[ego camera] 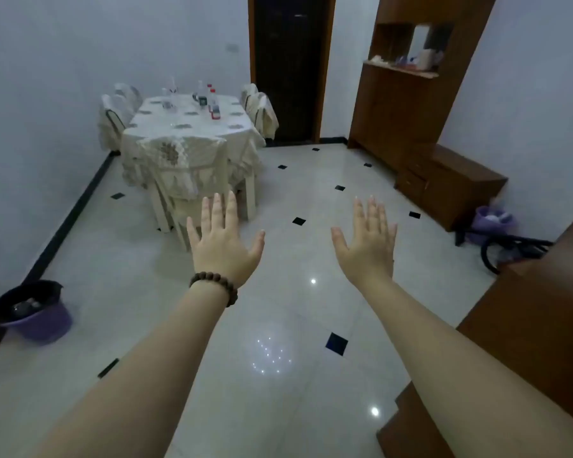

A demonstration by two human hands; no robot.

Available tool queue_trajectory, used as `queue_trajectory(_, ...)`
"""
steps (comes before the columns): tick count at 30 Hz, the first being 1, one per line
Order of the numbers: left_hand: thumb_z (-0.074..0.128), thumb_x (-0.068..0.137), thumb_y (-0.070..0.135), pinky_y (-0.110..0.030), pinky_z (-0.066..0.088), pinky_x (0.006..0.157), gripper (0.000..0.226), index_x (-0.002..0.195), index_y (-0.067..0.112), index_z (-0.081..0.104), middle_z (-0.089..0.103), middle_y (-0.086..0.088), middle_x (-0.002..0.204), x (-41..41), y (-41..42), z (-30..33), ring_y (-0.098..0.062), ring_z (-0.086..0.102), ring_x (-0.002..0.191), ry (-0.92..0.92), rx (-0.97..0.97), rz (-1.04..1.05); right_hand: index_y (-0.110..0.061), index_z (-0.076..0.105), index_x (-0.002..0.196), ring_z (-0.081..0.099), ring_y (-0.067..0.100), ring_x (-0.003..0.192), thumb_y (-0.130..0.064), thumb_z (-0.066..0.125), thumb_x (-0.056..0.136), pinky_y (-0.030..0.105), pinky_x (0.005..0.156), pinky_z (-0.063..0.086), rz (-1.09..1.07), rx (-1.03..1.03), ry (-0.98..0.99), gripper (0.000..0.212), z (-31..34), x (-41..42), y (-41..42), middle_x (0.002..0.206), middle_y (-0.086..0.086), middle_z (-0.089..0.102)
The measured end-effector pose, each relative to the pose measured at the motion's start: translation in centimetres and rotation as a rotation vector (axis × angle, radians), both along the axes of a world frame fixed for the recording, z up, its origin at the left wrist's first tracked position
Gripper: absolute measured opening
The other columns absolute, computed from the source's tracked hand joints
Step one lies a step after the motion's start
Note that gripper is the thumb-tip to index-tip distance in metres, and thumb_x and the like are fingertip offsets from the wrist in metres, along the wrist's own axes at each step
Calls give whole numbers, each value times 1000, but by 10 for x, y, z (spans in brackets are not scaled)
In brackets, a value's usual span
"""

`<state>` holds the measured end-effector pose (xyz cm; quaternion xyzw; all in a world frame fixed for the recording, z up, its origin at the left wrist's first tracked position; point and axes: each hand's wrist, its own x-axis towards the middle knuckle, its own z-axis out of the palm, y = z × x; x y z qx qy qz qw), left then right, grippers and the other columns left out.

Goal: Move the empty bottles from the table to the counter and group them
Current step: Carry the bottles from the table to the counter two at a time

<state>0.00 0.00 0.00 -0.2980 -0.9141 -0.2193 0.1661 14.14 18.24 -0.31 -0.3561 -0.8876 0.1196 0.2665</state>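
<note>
From the head camera, both arms stretch forward over a glossy white tiled floor (278,325) set with small black diamonds. The left hand (224,241) is held flat, back up, its fingers (217,209) straight and slightly spread, holding nothing; a brown beaded bracelet (214,283) circles that wrist. The right hand (369,244) is held the same way, fingers (374,216) straight and released, nothing in it. Well beyond the hands, against the far left wall, stands the worktop (192,127) draped in a pale patterned cloth, with cloth-covered chairs (116,114) drawn up around it. The bottles (209,100) stand upright on its far half, several clear ones, at least two with red caps; they are too small to count surely. To the right of a dark doorway (291,67) rises a brown wooden cabinet (407,104) with an open shelf holding small blurred items, and a lower wooden unit (450,186) beside it. A purple basin (33,315) sits on the floor at the left edge, and a purple bin (495,223) near the right wall.
</note>
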Motion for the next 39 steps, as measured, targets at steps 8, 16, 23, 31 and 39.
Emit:
queue_trajectory(8, 37, 91, 57, -48, -5, 117, 80, 154, 20, 4, 6, -4, 161, -39, 40, -47, -19, -4, 148, -31, -50, 39, -22, 6, 153, -8, 19, 148, -51, 31, 96, 46, 119, -6, 36, -12, -84, 68, -47, -42, 43, 162, 6, -1)
queue_trajectory(16, 39, 90, 56, -48, -4, 117, 81, 154, 21, 4, 6, -6, 161, -143, 128, -76, -21, -5, 148, -71, -73, 64, -23, 7, 152, -9, 18, 148, -50, 32, 97, 45, 119, -7, 45, -44, -137, 66, -81, -148, 129, 162, 4, -2)
queue_trajectory(23, 39, 90, 57, -49, -3, 117, 81, 154, 21, 4, 5, -7, 161, -273, 234, -67, -23, -5, 148, -98, -97, 69, -23, 6, 152, -10, 17, 148, -49, 31, 97, 45, 119, -7, 65, -53, -164, 66, -60, -283, 234, 161, 2, -4)
queue_trajectory(31, 38, 91, 57, -50, -2, 118, 81, 154, 20, 3, 4, -7, 161, -382, 324, -65, -23, -5, 148, -109, -124, 86, -22, 8, 153, -9, 18, 148, -49, 32, 97, 45, 119, -6, 59, -58, -157, 66, -57, -389, 333, 162, 4, -2)
queue_trajectory(39, 38, 91, 58, -50, -1, 117, 82, 154, 20, 3, 4, -8, 161, -502, 460, -86, -23, -5, 148, -115, -152, 127, -23, 11, 152, -8, 17, 148, -49, 34, 96, 45, 119, -6, 113, -84, -139, 66, -81, -520, 470, 162, 3, -1)
